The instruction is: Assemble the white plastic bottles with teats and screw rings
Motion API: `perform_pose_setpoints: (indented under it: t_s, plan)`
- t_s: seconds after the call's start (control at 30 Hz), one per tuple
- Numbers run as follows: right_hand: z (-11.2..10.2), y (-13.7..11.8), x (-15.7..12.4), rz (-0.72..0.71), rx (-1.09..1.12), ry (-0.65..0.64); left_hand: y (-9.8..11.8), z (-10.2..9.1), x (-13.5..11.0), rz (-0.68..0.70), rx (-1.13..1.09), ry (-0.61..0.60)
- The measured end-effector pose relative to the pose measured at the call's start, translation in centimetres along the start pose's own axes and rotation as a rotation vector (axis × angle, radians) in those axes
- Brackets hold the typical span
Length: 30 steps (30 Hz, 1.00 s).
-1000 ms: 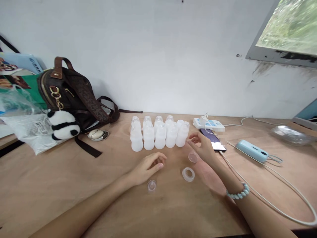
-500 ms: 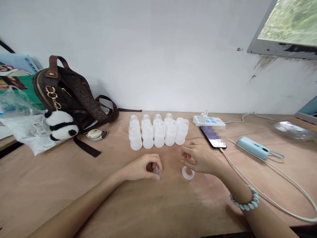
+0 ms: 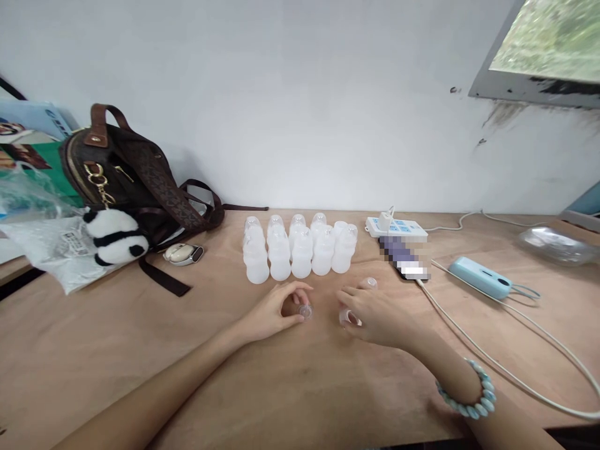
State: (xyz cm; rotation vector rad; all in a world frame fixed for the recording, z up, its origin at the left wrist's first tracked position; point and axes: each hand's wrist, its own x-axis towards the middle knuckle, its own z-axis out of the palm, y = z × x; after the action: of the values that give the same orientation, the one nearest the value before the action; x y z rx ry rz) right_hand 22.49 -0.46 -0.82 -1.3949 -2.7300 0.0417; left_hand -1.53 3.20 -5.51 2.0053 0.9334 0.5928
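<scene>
My left hand (image 3: 274, 310) rests on the wooden table (image 3: 140, 350) with its fingertips pinched on a small clear teat (image 3: 305, 310). My right hand (image 3: 375, 312) is closed on a clear plastic ring (image 3: 347, 317), lifted slightly off the table. A small clear cap (image 3: 369, 283) lies just behind my right hand. Beyond both hands stand two rows of several translucent white baby bottles (image 3: 300, 251). The two hands are a short gap apart.
A brown handbag (image 3: 126, 178) with a panda toy (image 3: 115, 235) and a plastic bag (image 3: 42, 240) sit at the left. A power strip (image 3: 396, 229), a phone (image 3: 405, 260), a light-blue device (image 3: 478, 278) and a white cable (image 3: 515, 381) lie at the right.
My left hand picked the teat up from near the front and carried it toward the ring. My right hand drew back from the bottles and closed on the ring.
</scene>
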Motion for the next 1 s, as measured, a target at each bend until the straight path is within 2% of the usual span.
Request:
perform_pose_setpoints:
  t_s: [0.13,0.2,0.27,0.33,0.43,0.53,0.67,0.8,1.0]
  plan:
    - [0.6,-0.4,0.4,-0.112,0.183,0.339,0.6,1.2,-0.2,-0.004,-0.157,-0.034]
    - [1.2,-1.0,0.6,-0.217,0.273,0.45,0.9,1.7,-0.3,0.033,-0.167,-0.037]
    - [2.0,-1.6,0.8,-0.297,0.28,0.445,0.8,1.9,-0.4,0.081,-0.18,-0.038]
    - [2.8,-2.0,0.9,-0.325,0.222,0.378,0.5,1.9,-0.5,0.096,-0.212,-0.051]
    - [3.4,-1.8,1.1,-0.328,0.185,0.288,0.0,1.7,-0.5,0.083,-0.228,-0.074]
    - [3.2,-1.3,1.2,-0.289,0.225,0.263,0.0,1.5,-0.6,0.06,-0.142,-0.057]
    - [3.3,-1.1,1.3,-0.24,0.184,0.284,0.8,1.4,-0.4,0.06,-0.005,-0.061]
    - [4.7,-1.5,1.7,-0.255,0.105,0.295,1.4,1.4,-0.2,0.088,0.076,-0.079]
    - [5.2,-1.6,1.9,-0.366,-0.003,0.465,1.5,1.6,-0.3,0.123,0.142,-0.065]
